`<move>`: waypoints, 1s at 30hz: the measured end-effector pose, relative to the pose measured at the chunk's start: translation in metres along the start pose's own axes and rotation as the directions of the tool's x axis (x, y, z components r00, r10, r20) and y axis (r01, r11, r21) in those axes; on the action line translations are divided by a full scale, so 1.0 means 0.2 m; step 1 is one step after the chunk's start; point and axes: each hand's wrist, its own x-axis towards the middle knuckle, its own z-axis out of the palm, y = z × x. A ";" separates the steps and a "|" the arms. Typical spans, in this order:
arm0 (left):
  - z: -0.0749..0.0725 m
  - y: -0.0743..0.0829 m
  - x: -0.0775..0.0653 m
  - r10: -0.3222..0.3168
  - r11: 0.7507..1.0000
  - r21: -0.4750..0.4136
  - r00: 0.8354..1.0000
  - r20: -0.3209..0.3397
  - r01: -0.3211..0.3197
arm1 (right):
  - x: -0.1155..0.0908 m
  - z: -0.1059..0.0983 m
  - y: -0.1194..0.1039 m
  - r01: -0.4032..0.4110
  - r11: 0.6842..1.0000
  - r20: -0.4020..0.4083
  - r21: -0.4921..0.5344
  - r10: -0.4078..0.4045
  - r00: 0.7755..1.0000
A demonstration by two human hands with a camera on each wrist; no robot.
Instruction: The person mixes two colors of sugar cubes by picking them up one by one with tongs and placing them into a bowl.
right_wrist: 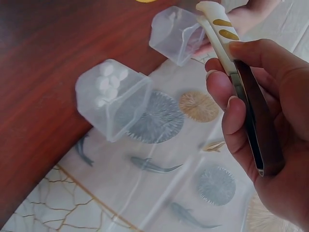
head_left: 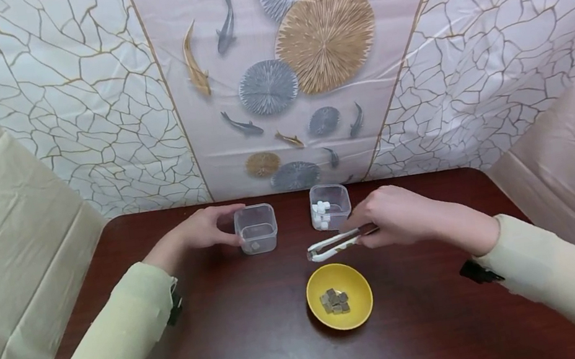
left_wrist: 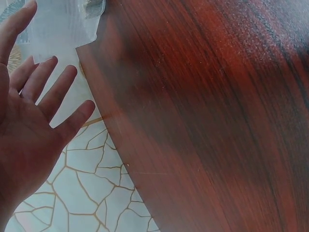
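Observation:
My left hand (head_left: 207, 227) holds a clear plastic container (head_left: 256, 225) at its left side, thumb near the front and fingers toward the back. A small greyish-tan piece (head_left: 255, 245) lies inside it. My right hand (head_left: 391, 213) grips small tongs (head_left: 334, 244) by their dark metal handle; their white arms point left, above the table behind a yellow bowl (head_left: 365, 305). Several brownish-grey square pieces (head_left: 335, 301) lie in the bowl. Just beyond the right hand stands a second clear container (head_left: 340, 196) with several white pieces (right_wrist: 110, 82) in it.
The dark reddish wood table (head_left: 234, 345) ends at a patterned cloth backdrop (head_left: 282, 143) just behind both containers. Beige cloth walls (head_left: 7, 261) stand at either side.

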 end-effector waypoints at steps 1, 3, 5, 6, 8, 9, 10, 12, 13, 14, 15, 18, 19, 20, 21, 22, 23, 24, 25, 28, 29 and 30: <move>0.00 0.00 0.00 -0.001 1.000 -0.003 1.000 0.000 0.001 | -0.02 0.00 0.00 -0.008 1.000 0.004 0.009 0.008 1.000; 0.00 0.00 0.00 -0.002 1.000 -0.005 1.000 -0.002 0.002 | -0.06 0.01 -0.01 -0.022 0.999 0.013 0.031 0.022 1.000; 0.00 0.00 0.00 -0.002 1.000 -0.005 1.000 -0.001 0.002 | -0.09 0.02 -0.02 -0.035 0.998 0.022 0.051 0.034 0.999; 0.00 0.00 0.00 -0.001 1.000 -0.003 1.000 -0.001 0.001 | -0.11 0.02 -0.02 -0.041 0.997 0.027 0.059 0.039 0.999; 0.00 0.00 0.00 0.000 1.000 -0.003 1.000 0.002 0.000 | -0.14 0.03 -0.03 -0.041 0.996 0.032 0.074 0.039 0.999; 0.00 0.00 0.00 0.001 1.000 -0.007 1.000 0.005 -0.001 | -0.15 0.04 -0.03 -0.042 0.996 0.037 0.081 0.039 0.999; 0.00 0.00 0.01 0.000 1.000 -0.009 1.000 0.007 0.000 | -0.16 0.04 -0.03 -0.041 0.995 0.040 0.086 0.038 0.998; 0.00 0.00 0.01 -0.001 1.000 -0.015 1.000 0.011 0.001 | -0.18 0.06 -0.04 -0.037 0.995 0.048 0.093 0.032 0.998; 0.00 0.00 0.01 -0.001 1.000 -0.016 1.000 0.012 0.002 | -0.18 0.07 -0.04 -0.034 0.995 0.054 0.096 0.029 0.998; 0.00 0.00 0.01 -0.002 1.000 -0.014 1.000 0.013 0.002 | -0.18 0.08 -0.04 -0.033 0.995 0.063 0.096 0.027 0.998; 0.00 0.00 0.01 -0.002 1.000 -0.012 1.000 0.013 0.002 | -0.18 0.09 -0.05 -0.029 0.995 0.070 0.095 0.022 0.997; -0.01 0.00 0.01 -0.005 1.000 0.000 1.000 0.010 0.005 | -0.18 0.12 -0.06 -0.025 0.994 0.102 0.104 0.014 0.995; -0.01 0.00 0.01 -0.006 1.000 0.005 1.000 0.009 0.006 | -0.18 0.13 -0.06 -0.026 0.994 0.115 0.107 0.014 0.993; -0.01 0.00 0.00 -0.008 1.000 0.006 1.000 0.009 0.008 | -0.17 0.13 -0.06 -0.029 0.993 0.128 0.110 0.015 0.992; -0.01 0.00 0.00 -0.010 1.000 0.004 1.000 0.009 0.010 | -0.17 0.14 -0.07 -0.033 0.993 0.142 0.116 0.017 0.990; -0.01 0.00 0.00 -0.011 1.000 0.003 1.000 0.010 0.011 | -0.16 0.15 -0.07 -0.043 0.992 0.159 0.122 0.023 0.987; -0.01 0.00 0.01 -0.012 1.000 0.002 1.000 0.012 0.012 | -0.16 0.15 -0.07 -0.050 0.991 0.173 0.126 0.027 0.985; -0.01 0.00 0.01 -0.012 1.000 0.002 1.000 0.014 0.012 | -0.16 0.15 -0.07 -0.056 0.990 0.186 0.131 0.031 0.982; -0.01 0.00 0.01 -0.011 1.000 0.005 1.000 0.015 0.011 | -0.15 0.15 -0.08 -0.063 0.989 0.198 0.132 0.036 0.980; 0.00 0.00 0.01 -0.009 1.000 0.013 1.000 0.014 0.009 | -0.14 0.14 -0.07 -0.082 0.985 0.214 0.154 0.047 0.976; 0.00 0.00 0.01 -0.007 1.000 0.016 1.000 0.013 0.007 | -0.14 0.13 -0.07 -0.083 0.983 0.212 0.163 0.048 0.976; 0.00 0.00 0.01 -0.006 1.000 0.017 1.000 0.011 0.006 | -0.13 0.13 -0.07 -0.085 0.981 0.207 0.173 0.048 0.977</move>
